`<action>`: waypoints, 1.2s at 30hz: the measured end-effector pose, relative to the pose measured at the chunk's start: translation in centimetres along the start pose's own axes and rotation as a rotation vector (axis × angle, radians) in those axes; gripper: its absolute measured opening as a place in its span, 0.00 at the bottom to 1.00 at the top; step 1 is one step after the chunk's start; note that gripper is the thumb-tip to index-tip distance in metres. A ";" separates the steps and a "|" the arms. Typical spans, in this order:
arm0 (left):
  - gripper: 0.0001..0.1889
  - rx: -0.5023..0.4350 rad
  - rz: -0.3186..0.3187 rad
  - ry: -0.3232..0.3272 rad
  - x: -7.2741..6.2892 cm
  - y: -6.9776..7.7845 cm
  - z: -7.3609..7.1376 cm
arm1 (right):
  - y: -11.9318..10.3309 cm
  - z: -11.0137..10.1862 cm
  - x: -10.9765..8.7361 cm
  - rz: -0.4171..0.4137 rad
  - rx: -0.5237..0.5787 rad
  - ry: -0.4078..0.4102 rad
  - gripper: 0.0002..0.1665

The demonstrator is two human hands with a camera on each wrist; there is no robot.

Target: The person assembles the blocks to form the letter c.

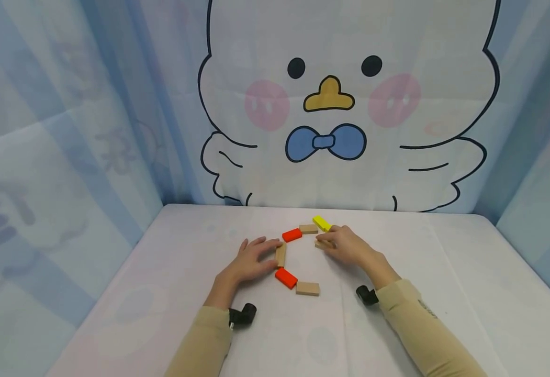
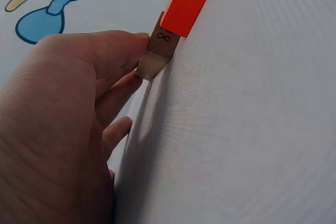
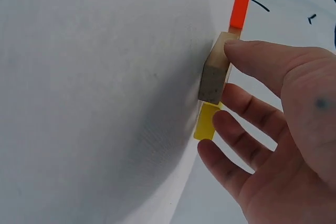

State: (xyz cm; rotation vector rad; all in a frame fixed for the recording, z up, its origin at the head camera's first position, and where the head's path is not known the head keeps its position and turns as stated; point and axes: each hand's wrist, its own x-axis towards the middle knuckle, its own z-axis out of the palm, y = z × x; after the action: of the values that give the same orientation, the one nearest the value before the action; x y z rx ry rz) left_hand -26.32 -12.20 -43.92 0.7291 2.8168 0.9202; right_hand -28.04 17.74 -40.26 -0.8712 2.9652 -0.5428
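My left hand pinches a plain wooden block on the table between thumb and index finger, its other fingers spread. A figure 8 shows on this block in the left wrist view. On the right, thumb and index finger of my right hand pinch another wooden block, largely covered by the hand in the head view. Close beyond those fingers lies a yellow block. Red blocks and wooden blocks continue the curved row, which opens towards the right.
A pale cloth covers the table. Behind it hangs a curtain with a cartoon bird print, and more curtain encloses both sides. Black wrist cameras sit below the hands, close over the tabletop.
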 end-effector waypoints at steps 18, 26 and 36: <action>0.28 -0.005 -0.015 0.001 -0.1 0.4 0.0 | 0.1 -0.3 -1.8 0.089 0.068 -0.095 0.24; 0.28 -0.007 -0.020 0.000 0.0 0.4 0.0 | 0.2 -0.4 -2.7 -0.013 0.086 -0.059 0.20; 0.28 -0.003 -0.025 0.001 0.1 0.3 0.1 | 0.0 -0.4 -3.5 -0.082 0.118 -0.056 0.16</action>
State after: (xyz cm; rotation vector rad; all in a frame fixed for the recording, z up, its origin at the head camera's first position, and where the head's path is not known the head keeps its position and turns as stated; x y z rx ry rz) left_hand -26.20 -11.86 -43.83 0.6922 2.8182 0.9216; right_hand -25.09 19.72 -40.26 -0.9825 2.8248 -0.6772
